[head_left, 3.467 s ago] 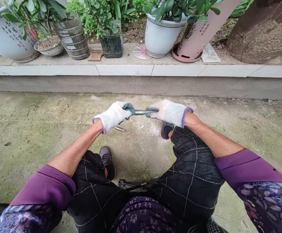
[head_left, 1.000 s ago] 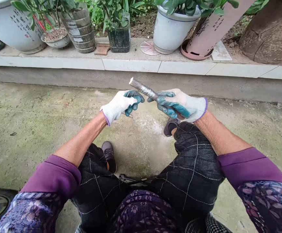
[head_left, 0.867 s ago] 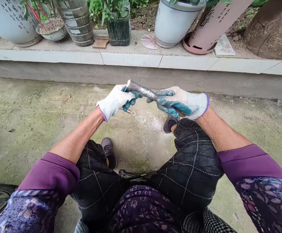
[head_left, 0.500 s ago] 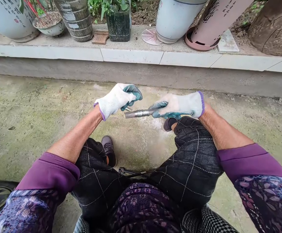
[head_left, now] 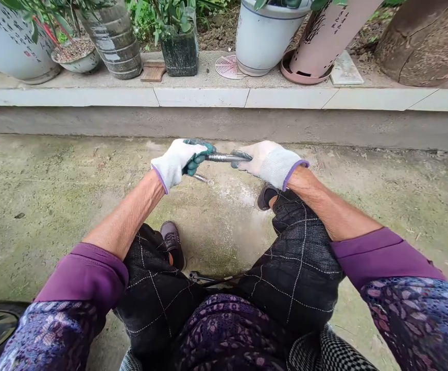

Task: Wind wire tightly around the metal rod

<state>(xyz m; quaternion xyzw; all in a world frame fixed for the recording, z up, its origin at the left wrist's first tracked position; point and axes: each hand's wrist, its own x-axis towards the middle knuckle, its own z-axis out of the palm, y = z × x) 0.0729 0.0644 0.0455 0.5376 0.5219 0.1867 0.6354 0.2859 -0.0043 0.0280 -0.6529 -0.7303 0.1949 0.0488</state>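
I sit over a concrete floor, both hands in white gloves with green palms. A short grey metal rod [head_left: 222, 157] with a ribbed or threaded middle lies level between my hands. My left hand [head_left: 179, 161] is closed round its left end. My right hand [head_left: 269, 162] is closed round its right end. Only the middle stretch of the rod shows. A second small metal piece [head_left: 203, 179] lies on the floor just below my left hand.
A raised tiled ledge [head_left: 201, 96] runs across the back with several plant pots, among them a white pot [head_left: 260, 44] and a dark pot [head_left: 179, 51]. My shoes [head_left: 171, 242] and knees fill the near floor. A dark thin tool [head_left: 208, 279] lies between my legs.
Half a second ago only my right hand held the rod, with the left hand apart. Now my left hand has closed on the rod's free end and it lies level.
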